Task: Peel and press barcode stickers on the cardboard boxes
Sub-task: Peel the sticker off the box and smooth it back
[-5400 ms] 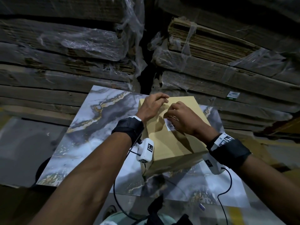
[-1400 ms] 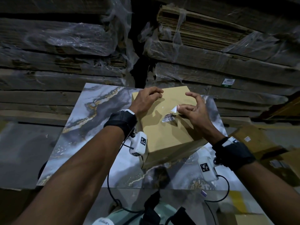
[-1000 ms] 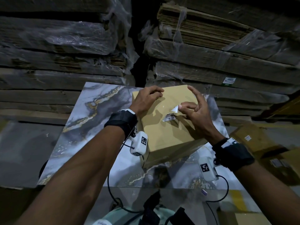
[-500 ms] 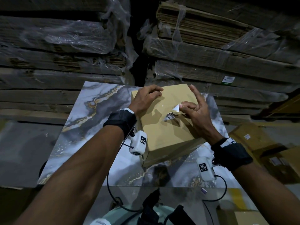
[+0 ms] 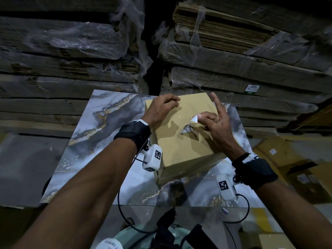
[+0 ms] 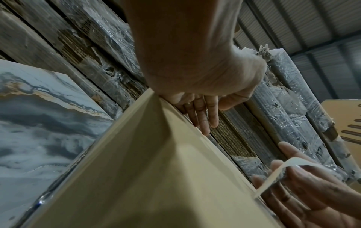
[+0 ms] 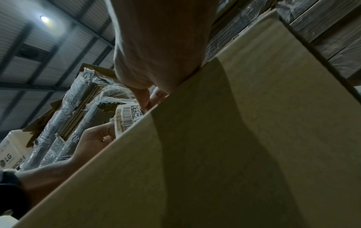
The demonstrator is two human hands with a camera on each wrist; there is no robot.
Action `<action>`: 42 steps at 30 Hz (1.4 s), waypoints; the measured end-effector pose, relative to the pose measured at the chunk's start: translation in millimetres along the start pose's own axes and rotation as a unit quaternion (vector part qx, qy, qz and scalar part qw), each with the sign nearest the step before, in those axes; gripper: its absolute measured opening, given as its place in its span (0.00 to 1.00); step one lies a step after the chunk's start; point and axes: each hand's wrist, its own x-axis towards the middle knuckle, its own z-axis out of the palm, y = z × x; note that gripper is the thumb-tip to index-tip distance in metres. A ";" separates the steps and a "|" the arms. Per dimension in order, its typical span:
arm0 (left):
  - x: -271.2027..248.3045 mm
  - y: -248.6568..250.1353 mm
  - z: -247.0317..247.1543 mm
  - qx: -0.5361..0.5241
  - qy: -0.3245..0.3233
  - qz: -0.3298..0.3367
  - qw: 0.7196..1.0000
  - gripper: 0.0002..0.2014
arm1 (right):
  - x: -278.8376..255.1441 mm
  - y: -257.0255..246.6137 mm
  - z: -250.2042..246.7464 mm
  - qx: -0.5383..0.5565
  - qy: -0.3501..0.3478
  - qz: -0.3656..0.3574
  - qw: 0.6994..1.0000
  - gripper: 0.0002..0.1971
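Note:
A tan cardboard box (image 5: pixel 181 146) stands on a marbled tile. My left hand (image 5: pixel 161 108) rests on the box's far left corner, its fingers lying along the top (image 6: pixel 199 117). My right hand (image 5: pixel 200 118) pinches the white barcode sticker (image 5: pixel 188 129) between thumb and middle finger, index finger pointing up. The sticker's far end is lifted and curled off the box top, while its near end still touches the cardboard. In the right wrist view the printed barcode sticker (image 7: pixel 126 118) stands up from the box's edge (image 7: pixel 234 154). From the left wrist, the sticker (image 6: pixel 273 177) arches up from the box.
The marbled tile (image 5: pixel 100 141) spreads left of and in front of the box. Plastic-wrapped stacks of flattened cardboard (image 5: pixel 71 51) (image 5: pixel 233 60) rise close behind. More boxes (image 5: pixel 296 168) lie low on the right. Camera cables loop under my wrists.
Five seconds ago my right hand lay over the sticker flat on the box. Since then it has pinched one end and peeled it upward; the index finger has straightened. The left hand stayed put.

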 end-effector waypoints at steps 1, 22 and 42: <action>-0.1 -0.1 -0.2 0.000 -0.001 -0.001 1.000 0.31 | -0.4 -0.1 0.2 0.004 -0.001 0.001 1.000 0.44; -1.1 0.4 -1.9 0.008 -0.006 0.001 1.000 0.32 | -4.8 -10.0 4.8 0.036 0.024 0.024 0.999 0.42; -0.9 -2.0 1.8 0.023 -0.009 0.019 1.000 0.27 | 18.7 -22.9 7.4 -0.443 -0.090 -0.254 0.855 0.41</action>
